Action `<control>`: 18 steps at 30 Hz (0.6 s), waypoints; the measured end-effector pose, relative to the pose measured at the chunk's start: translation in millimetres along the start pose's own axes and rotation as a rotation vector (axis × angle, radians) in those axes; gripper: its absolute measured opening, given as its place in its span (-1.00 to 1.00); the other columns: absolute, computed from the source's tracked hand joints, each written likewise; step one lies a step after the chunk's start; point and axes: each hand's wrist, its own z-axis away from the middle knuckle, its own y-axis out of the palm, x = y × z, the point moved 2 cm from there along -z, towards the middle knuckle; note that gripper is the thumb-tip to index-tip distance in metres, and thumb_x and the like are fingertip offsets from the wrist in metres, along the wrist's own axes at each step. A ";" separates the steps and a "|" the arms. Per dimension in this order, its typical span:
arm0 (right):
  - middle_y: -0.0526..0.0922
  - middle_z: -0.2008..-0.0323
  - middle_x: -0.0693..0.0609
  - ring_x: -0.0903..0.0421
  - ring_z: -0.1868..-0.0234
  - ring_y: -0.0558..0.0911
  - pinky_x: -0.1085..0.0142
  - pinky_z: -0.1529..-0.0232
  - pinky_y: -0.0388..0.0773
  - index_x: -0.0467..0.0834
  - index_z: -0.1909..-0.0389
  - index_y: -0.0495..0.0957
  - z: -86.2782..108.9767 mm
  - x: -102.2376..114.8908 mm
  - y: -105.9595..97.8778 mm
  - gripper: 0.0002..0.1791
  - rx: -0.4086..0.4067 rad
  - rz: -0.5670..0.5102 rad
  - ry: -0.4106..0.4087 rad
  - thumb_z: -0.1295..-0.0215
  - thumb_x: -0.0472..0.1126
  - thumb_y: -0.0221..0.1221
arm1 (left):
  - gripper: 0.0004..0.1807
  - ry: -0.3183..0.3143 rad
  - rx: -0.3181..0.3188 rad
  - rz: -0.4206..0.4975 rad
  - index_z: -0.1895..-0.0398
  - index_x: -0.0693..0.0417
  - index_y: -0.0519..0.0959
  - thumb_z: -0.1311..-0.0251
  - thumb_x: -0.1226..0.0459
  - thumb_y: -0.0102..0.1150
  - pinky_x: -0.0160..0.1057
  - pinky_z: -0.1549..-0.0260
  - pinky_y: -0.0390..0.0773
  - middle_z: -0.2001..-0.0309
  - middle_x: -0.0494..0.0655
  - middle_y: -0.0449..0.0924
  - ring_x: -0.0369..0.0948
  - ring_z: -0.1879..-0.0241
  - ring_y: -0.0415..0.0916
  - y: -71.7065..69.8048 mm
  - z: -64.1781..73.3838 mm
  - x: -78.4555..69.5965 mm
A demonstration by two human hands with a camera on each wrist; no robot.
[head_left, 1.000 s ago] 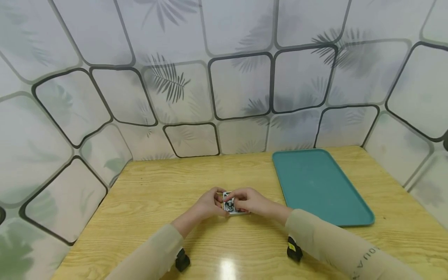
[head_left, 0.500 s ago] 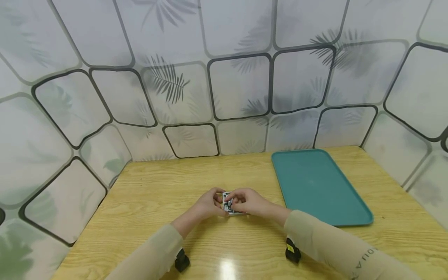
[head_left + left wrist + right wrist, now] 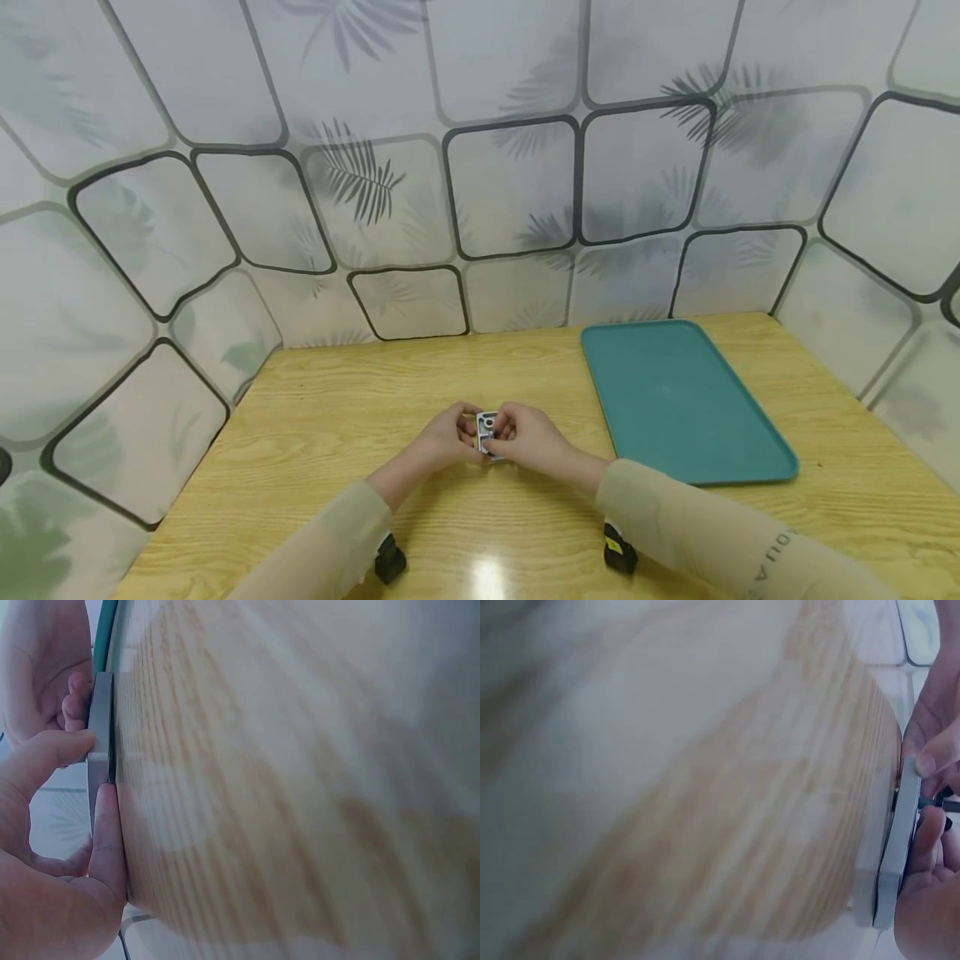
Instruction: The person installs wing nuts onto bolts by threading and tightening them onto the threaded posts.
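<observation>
Your R grip [image 3: 534, 443] just slid twd L grip [image 3: 447, 438], now pinching stem [image 3: 930, 802]; L holds plate [image 3: 900, 829], so stem's likely the active pc.

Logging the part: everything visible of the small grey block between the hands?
The grey block is a flat, metallic-looking slab, recessed on top, with a dark bolt-like post rising from it. It lies flat, apparently on the wooden tabletop. The left hand holds its left edge; the right hand covers its right part. Whether it pinches the post is hidden.
</observation>
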 end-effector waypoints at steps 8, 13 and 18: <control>0.61 0.49 0.02 0.21 0.49 0.50 0.41 0.46 0.43 -0.17 0.43 0.54 -0.5 2.6 4.2 -0.78 -0.053 0.045 0.017 -0.31 -0.27 0.41 | -0.21 -0.002 0.006 -0.003 -0.36 0.26 0.46 0.02 0.53 0.56 -0.32 0.26 0.53 0.14 0.03 0.53 -0.19 0.25 0.52 -0.6 -0.5 0.8; 0.62 0.45 0.03 0.22 0.46 0.51 0.42 0.44 0.45 -0.17 0.37 0.57 -1.0 1.8 1.8 -0.79 -0.035 0.033 0.016 -0.32 -0.22 0.42 | -0.20 -0.009 0.000 -0.005 -0.36 0.24 0.46 0.02 0.53 0.57 -0.31 0.24 0.54 0.13 0.02 0.54 -0.19 0.24 0.53 -0.4 -1.2 1.8; 0.64 0.36 -0.03 0.21 0.42 0.51 0.41 0.40 0.49 -0.29 0.03 0.61 1.8 -0.1 -6.4 -0.77 0.084 -0.065 -0.038 -0.43 -0.24 0.30 | -0.19 -0.005 0.004 -0.010 -0.37 0.24 0.46 0.02 0.51 0.58 -0.30 0.23 0.55 0.13 0.03 0.55 -0.19 0.23 0.54 -0.3 -0.1 1.0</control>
